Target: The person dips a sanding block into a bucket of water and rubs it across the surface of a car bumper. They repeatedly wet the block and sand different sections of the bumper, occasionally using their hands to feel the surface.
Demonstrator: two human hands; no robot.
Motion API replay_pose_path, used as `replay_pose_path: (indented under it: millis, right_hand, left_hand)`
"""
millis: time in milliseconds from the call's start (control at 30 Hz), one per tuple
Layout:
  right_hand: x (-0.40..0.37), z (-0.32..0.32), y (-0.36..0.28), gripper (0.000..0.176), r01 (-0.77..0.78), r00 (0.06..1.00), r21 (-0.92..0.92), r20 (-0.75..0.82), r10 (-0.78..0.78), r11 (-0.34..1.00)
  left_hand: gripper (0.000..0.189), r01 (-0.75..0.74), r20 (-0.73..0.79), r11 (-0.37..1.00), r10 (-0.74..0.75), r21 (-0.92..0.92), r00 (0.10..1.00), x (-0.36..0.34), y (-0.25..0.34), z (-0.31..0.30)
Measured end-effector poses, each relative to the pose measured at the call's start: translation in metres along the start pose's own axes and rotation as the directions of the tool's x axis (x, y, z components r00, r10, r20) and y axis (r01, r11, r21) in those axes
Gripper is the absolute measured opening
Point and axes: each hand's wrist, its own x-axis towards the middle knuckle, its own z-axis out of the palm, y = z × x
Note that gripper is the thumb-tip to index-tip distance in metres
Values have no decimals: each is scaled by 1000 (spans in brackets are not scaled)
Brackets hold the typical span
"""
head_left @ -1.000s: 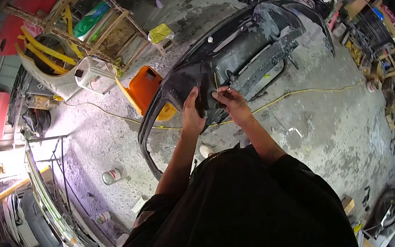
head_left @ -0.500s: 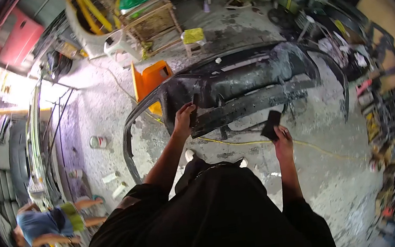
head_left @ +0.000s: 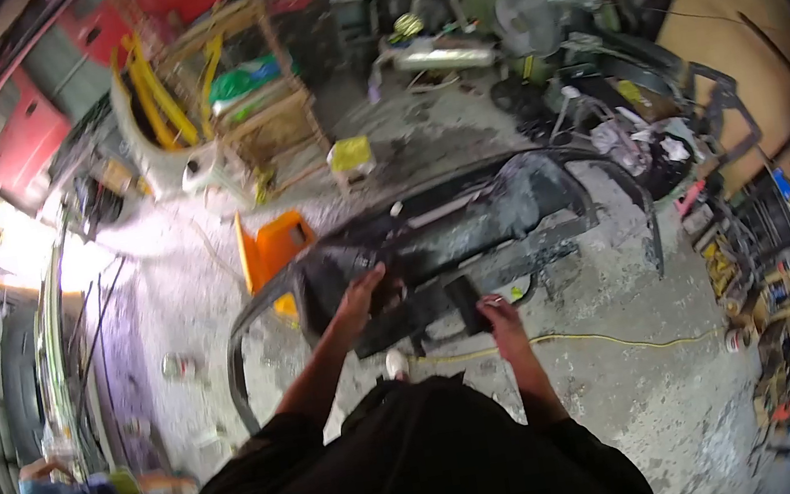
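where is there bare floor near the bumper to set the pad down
Barest patch: the concrete floor right of the right hand holding the pad, on the near side of the yellow cord, short of the tool racks. A smaller patch lies left of the bumper, between the orange stool and the can. Crowded: the heap of parts behind the bumper.

Blk bumper (head_left: 473,226), orange stool (head_left: 274,249)

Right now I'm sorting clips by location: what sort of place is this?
Probably a car body shop: a detached bumper under the left hand, a black pad in the right hand, a white fender panel by a wooden rack.
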Motion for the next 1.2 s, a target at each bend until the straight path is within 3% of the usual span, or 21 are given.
replay_pose_path:
  millis: [33, 100, 167, 233, 267, 300, 400, 433, 467, 500, 567, 633, 700, 733, 833, 900, 933, 1000, 1033, 1100, 1200]
  right_hand:
    - [0, 16, -7, 21, 20, 1000, -97, -5, -20, 995]
    - [12, 37, -16, 25, 222, 974, -326, 125, -192, 919]
    - [23, 53, -25, 25, 185, 981, -347, 127, -150, 919]
    - [26, 68, -41, 24, 307, 952, -549, 182, -248, 778]
    - [28, 75, -49, 22, 354, 935, -583, 199, -294, 731]
    - [33, 79, -51, 22, 354, 934, -593, 192, -300, 723]
    - [33, 89, -46, 29, 390, 920, -532, 190, -342, 751]
    - [27, 97, -47, 31, 268, 961, -429, 49, -274, 863]
    - [28, 105, -51, 34, 152, 980, -298, -76, -182, 942]
    - [34, 108, -48, 34, 153, 981, -311, -68, -182, 938]
    - [33, 109, -27, 37, 123, 990, 34, -76, -120, 992]
    - [45, 109, -33, 32, 24, 996, -21, -88, -26, 999]
    - [59, 107, -26, 39, 110, 990, 4, -86, -109, 994]
    - [62, 106, -35, 41, 130, 991, 2, -29, -130, 992]
    - [64, 102, -58, 43, 88, 994, -10, 66, -88, 996]
    - [68, 98, -68, 44, 42, 962, -31, 272, -32, 999]
    - [69, 98, -73, 40, 43, 954, -114, 300, -7, 993]
    - [71, 102, -80, 38, 19, 940, -155, 339, 35, 988]
    - [72, 105, -82, 36, -3, 927, -195, 368, 76, 981]
    - [74, 106, -81, 34, 24, 922, -249, 380, 75, 968]
    - [72, 111, -74, 30, 25, 969, -92, 247, -2, 995]
  left_hand:
    - [46, 30, 77, 1000, -30, -1, 997, 6, 3, 10]
    - [45, 39, 203, 999, -45, 35, 978, 23, -1, 20]
    - [45, 57, 289, 997, -71, 55, 955, 35, 7, 22]
    - [35, -395, 579, 840, 123, 372, 806, 33, 23, 21]
    - [29, -303, 582, 859, 7, 412, 813, 30, 32, 17]
    - [29, -310, 593, 861, 13, 402, 805, 26, 40, 17]
    - [28, -264, 465, 863, 39, 430, 884, 25, 37, 7]
    - [28, -272, 473, 865, 47, 421, 880, 24, 33, 6]
    - [29, -248, 410, 924, 113, 291, 905, 25, 30, 7]
    - [31, -223, 329, 963, 164, 149, 930, 25, 29, 9]
    - [33, -213, 281, 974, 183, 81, 942, 30, 23, 9]
    - [37, -221, 242, 975, 212, 11, 947, 25, 20, 9]
    - [39, -202, 236, 977, 180, 72, 955, 16, 36, 7]
    - [39, -167, 229, 974, 130, 151, 965, 15, 40, 2]
    - [44, -103, 175, 994, 94, 42, 980, 37, 20, -25]
    - [46, -201, 205, 979, 205, -40, 957, 51, 12, -27]
    - [46, -203, 197, 978, 207, -40, 958, 47, 14, -22]
    - [43, -160, 232, 971, 118, 175, 966, 40, 23, -12]
    - [43, -165, 224, 971, 123, 176, 967, 38, 25, -8]
    - [39, -337, 288, 885, 248, 322, 925, 34, 32, 2]
    - [39, -317, 234, 934, 275, 165, 933, 27, 32, 12]
